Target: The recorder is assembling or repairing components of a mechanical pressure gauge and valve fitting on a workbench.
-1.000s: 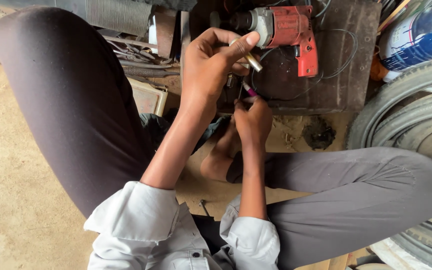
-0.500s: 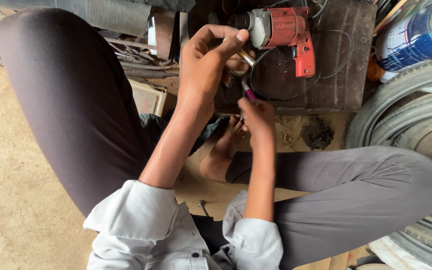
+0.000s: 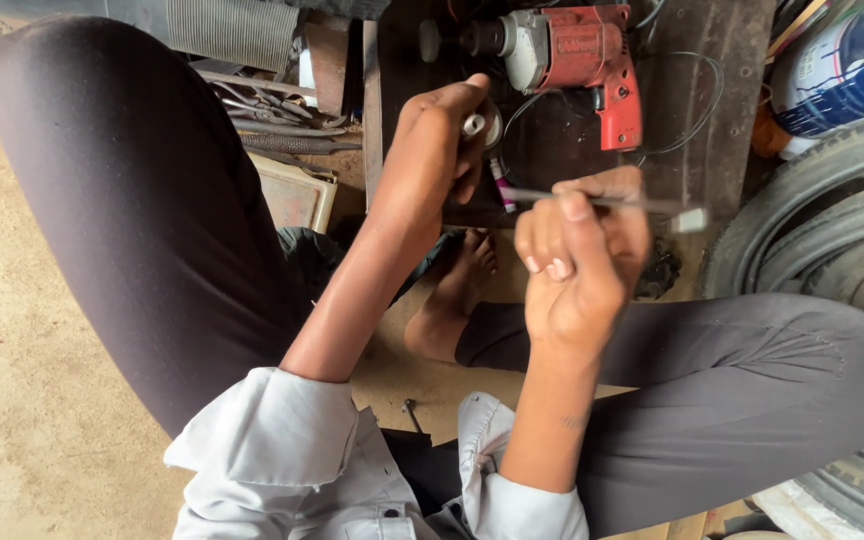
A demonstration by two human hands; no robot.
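A: A thin metal rod (image 3: 642,204) with a small pale block at its far tip is gripped by the right hand (image 3: 577,255), pinched under the thumb with the fingers curled around it; the rod runs sideways across the top of that hand.

B: And the left hand (image 3: 437,150)?

A: It is closed around a small white cylindrical piece (image 3: 474,124), held between thumb and fingers just up and to the left of the right hand. A short pink-tipped piece (image 3: 501,188) is seen hanging below it, between the two hands; whether it is joined to the white piece cannot be told.

B: What is found further out?

A: A red electric drill (image 3: 572,55) is laid on a dark metal plate (image 3: 712,110) beyond both hands, with its thin cable (image 3: 697,120) looped to the right of the rod's tip. Tyres (image 3: 812,230) are stacked to the right, and a blue can (image 3: 852,70) is seen above them. A bare foot (image 3: 457,290) is tucked under the hands.

B: What could go wrong?

A: The rod is held only by a thumb pinch, so it may well slip or twist if pushed hard. Its tip could also be snagged on the cable loop, and a dropped small piece would probably be lost in the clutter.
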